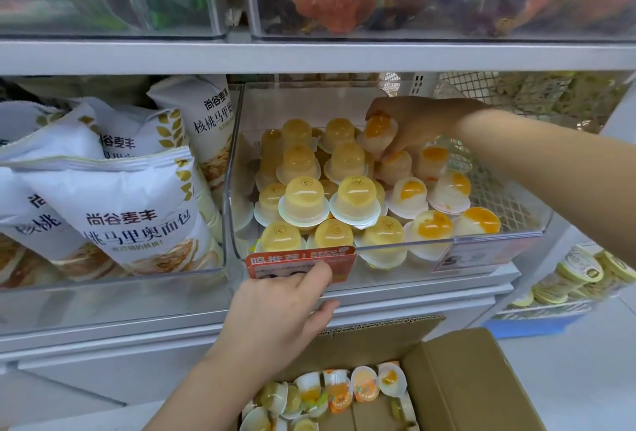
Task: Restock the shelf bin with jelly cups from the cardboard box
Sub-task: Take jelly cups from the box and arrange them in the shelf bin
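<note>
Your right hand (409, 124) reaches deep into the clear acrylic shelf bin (385, 247), fingers curled around a domed white jelly cup with an orange fruit centre (378, 136) at the back right, probably to seat it dome-up behind the matching white cups so the rows stay sorted from the yellow domed jelly cups (304, 201) on the left. Your left hand (285, 306) rests with relaxed fingers against the bin's front near the orange promotional label (303, 260), apparently steadying the bin. The open brown cardboard box (464, 375) below holds the remaining loose cups, lying tipped on their sides.
</note>
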